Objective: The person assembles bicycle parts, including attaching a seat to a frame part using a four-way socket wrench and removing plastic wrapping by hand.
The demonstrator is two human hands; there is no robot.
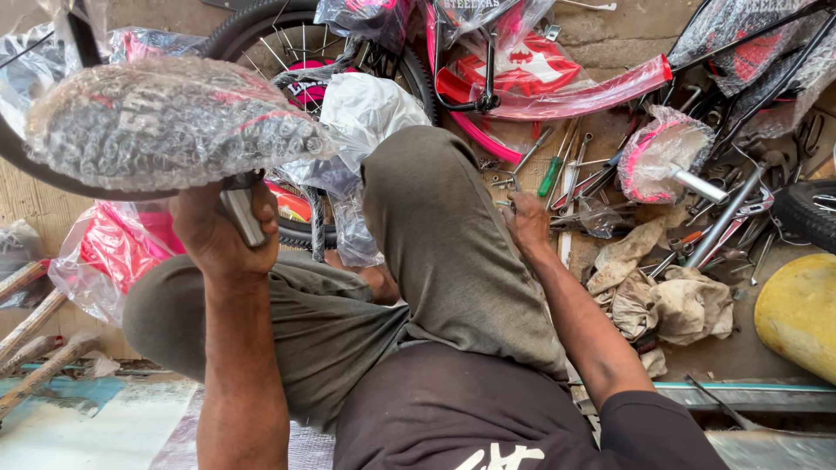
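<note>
At upper left, left hand (218, 231) raised, fingers wrapped tight around a short metal post (241, 213) under a bicycle saddle (165, 122) sealed in bubble wrap. Saddle held up close to the camera, above the bent left knee. Behind it, a spoked bicycle wheel (287, 43) with black tyre, and crumpled clear plastic wrapping (361, 113) draped over the frame.

Right of the knee, right hand (527, 222) lowered to the floor (610, 39) among scattered tools; fingers curled downward, grip cannot be told, anything held hidden. Just beyond: green-handled screwdriver (550, 177), several spanners, loose bolts. Further right, a second wrapped pink saddle (662, 157) with bare metal post, lying on its side. Dirty rags (670, 300) heaped near the forearm. Pink mudguard (583, 96) in plastic sleeve at top centre. Yellow rounded object (797, 318) at right edge, contents not visible.
</note>
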